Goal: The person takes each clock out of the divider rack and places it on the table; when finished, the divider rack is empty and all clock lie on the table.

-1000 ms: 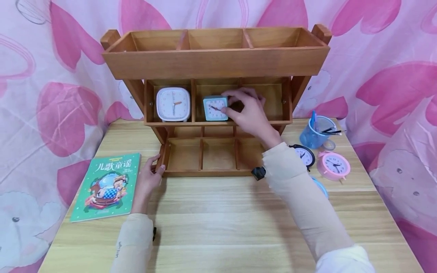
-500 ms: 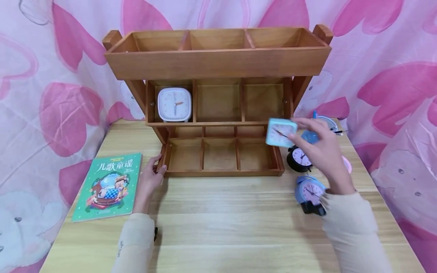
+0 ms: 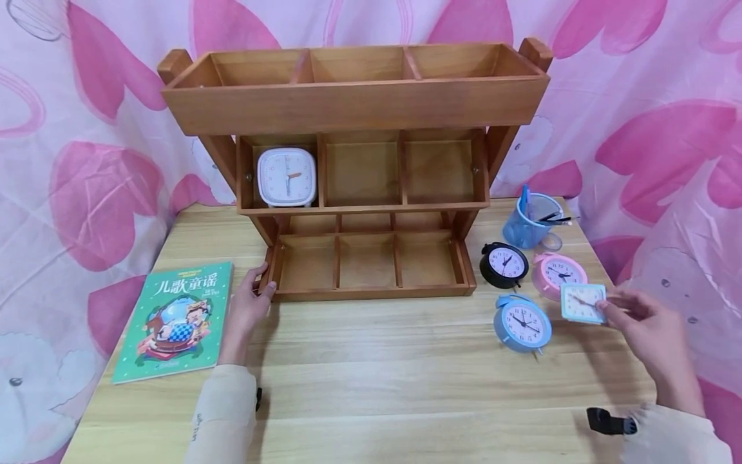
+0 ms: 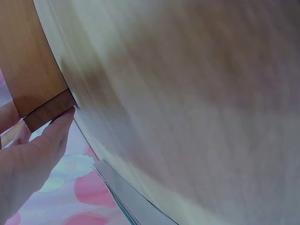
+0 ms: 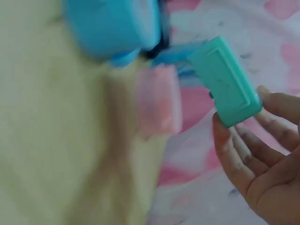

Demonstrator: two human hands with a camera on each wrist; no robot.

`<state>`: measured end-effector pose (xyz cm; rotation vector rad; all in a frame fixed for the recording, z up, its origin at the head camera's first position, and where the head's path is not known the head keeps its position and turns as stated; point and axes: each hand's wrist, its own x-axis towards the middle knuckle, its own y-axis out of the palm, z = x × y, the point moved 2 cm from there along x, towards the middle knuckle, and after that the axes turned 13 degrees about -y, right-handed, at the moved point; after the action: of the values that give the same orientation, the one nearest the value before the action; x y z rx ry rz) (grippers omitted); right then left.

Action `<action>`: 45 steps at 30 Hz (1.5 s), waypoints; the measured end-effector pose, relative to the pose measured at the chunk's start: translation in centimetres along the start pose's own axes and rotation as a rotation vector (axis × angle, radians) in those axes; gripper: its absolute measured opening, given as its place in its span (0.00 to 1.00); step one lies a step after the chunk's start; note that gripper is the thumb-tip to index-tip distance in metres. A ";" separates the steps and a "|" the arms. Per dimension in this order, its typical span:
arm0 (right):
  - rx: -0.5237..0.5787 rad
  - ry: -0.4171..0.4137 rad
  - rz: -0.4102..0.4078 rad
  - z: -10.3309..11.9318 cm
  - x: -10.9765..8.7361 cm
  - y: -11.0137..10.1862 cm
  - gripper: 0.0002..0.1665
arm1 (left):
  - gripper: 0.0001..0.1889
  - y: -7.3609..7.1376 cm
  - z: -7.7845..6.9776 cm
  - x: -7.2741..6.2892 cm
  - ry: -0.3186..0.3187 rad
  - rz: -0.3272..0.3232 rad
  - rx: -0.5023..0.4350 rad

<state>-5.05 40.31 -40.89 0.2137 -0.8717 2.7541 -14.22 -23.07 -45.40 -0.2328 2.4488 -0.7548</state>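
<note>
My right hand pinches a small turquoise square alarm clock by its right side, over the right part of the table. In the right wrist view the turquoise clock shows its back, with thumb and fingertips at one end. My left hand grips the lower left corner of a brown wooden shelf rack; in the left wrist view its fingers lie on both sides of the rack's end piece. A white rounded-square clock stands in the rack's middle tier, left compartment.
Right of the rack stand a black alarm clock, a pink one and a blue one. Behind them are a blue mesh pen cup and a tape roll. A green picture book lies at left.
The turquoise clock has left the rack's middle compartment, carried right and toward me by my right hand. My left hand stays at the rack's corner.
</note>
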 end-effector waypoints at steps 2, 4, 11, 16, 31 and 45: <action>-0.052 0.039 0.049 -1.6 -0.6 -0.1 0.09 | 0.29 0.0 0.0 0.0 0.005 -0.001 -0.002; -0.141 0.058 0.099 -2.8 -1.0 0.0 0.15 | 0.30 0.1 0.0 0.1 0.004 0.000 0.000; -0.359 0.031 0.145 -4.8 -1.3 1.1 0.26 | 0.29 0.0 0.0 0.0 0.004 -0.005 -0.016; -0.427 -0.026 0.118 -5.0 -1.3 1.6 0.21 | 0.29 0.0 0.0 -0.1 -0.006 -0.011 -0.010; -0.293 -0.368 -0.217 8.4 1.7 7.4 0.15 | 0.30 -0.2 -0.3 -0.2 -0.037 -0.017 0.018; -0.179 -0.867 0.330 29.9 10.7 24.8 0.27 | 0.29 -0.1 -0.2 0.0 -0.024 -0.030 0.003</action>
<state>-20.16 5.32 -27.91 1.4067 -1.4368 2.8179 -14.37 -23.09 -45.23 -0.2761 2.4264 -0.7639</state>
